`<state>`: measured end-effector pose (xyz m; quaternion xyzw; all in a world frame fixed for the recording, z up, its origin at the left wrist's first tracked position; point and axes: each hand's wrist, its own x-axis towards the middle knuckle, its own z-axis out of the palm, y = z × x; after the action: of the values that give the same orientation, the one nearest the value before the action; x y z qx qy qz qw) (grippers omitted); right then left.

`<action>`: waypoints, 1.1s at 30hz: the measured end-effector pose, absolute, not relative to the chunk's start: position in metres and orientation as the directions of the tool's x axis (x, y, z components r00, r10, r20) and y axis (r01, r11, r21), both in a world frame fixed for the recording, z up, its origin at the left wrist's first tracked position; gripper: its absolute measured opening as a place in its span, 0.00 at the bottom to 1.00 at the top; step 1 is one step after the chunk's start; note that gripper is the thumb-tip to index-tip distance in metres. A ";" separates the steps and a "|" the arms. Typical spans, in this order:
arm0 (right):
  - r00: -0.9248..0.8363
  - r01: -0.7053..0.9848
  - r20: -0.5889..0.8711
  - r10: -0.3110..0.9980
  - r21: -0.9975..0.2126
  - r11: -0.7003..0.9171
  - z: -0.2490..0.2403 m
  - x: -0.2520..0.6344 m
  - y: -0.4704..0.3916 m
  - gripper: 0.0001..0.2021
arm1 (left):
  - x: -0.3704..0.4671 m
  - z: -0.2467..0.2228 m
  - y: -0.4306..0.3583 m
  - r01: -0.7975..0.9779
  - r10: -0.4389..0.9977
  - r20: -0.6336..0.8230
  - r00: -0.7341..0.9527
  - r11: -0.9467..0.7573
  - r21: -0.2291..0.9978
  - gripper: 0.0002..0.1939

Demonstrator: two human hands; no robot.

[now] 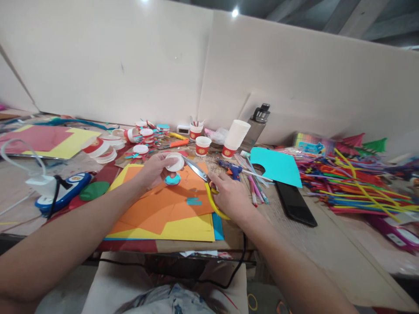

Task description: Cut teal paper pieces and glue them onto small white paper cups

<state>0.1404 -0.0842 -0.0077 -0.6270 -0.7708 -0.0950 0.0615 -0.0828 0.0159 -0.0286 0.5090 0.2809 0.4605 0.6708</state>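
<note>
Over the orange paper (163, 205), my left hand (157, 170) holds a small white cup piece (175, 162) between thumb and fingers. My right hand (225, 192) grips yellow-handled scissors (197, 169), whose blades point up and left toward the white piece. Whether the blades touch it I cannot tell. Just below the white piece lies a round blue piece (173, 179) on the orange paper. Small blue paper scraps (194, 201) lie on the same sheet, left of my right wrist. Yellow sheets (190, 229) show under the orange one.
Behind the papers stand a paper cup (203, 146), stacked cups (236, 137) and a bottle (257, 126). A glue gun (233, 169), cyan paper (278, 165) and a black phone (294, 203) lie right. Pipe cleaners (363, 187) spread far right; cut cup pieces (101, 150) sit left.
</note>
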 end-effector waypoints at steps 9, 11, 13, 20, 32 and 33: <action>-0.192 0.965 0.246 0.950 -0.130 0.229 -0.009 0.142 -0.082 0.17 | -0.080 -0.019 0.011 -0.404 0.923 0.094 0.374 0.070 0.912 0.10; -0.205 0.930 0.271 0.941 -0.246 0.273 -0.010 0.144 -0.080 0.16 | -0.080 -0.018 0.009 -0.394 0.922 0.110 0.371 0.049 0.918 0.12; -0.237 0.862 0.303 0.923 -0.372 0.343 -0.010 0.145 -0.078 0.14 | -0.079 -0.020 0.008 -0.383 0.921 0.139 0.365 0.012 0.923 0.13; -0.207 0.716 0.395 0.895 -0.562 0.414 -0.009 0.143 -0.077 0.10 | -0.077 -0.028 0.007 -0.215 0.906 0.275 0.322 -0.213 0.953 0.12; -0.212 0.657 0.371 0.904 -0.631 0.413 -0.014 0.138 -0.078 0.19 | -0.079 -0.029 0.008 0.298 0.850 0.466 0.247 -0.524 0.798 0.08; -0.224 0.663 0.363 0.905 -0.624 0.414 -0.014 0.137 -0.078 0.19 | -0.080 -0.028 0.008 0.283 0.833 0.498 0.239 -0.551 0.785 0.07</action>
<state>0.1375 -0.0778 -0.0135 -0.5132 -0.7633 0.1714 0.3529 -0.0796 0.0080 -0.0284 0.7344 0.3800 0.4857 0.2833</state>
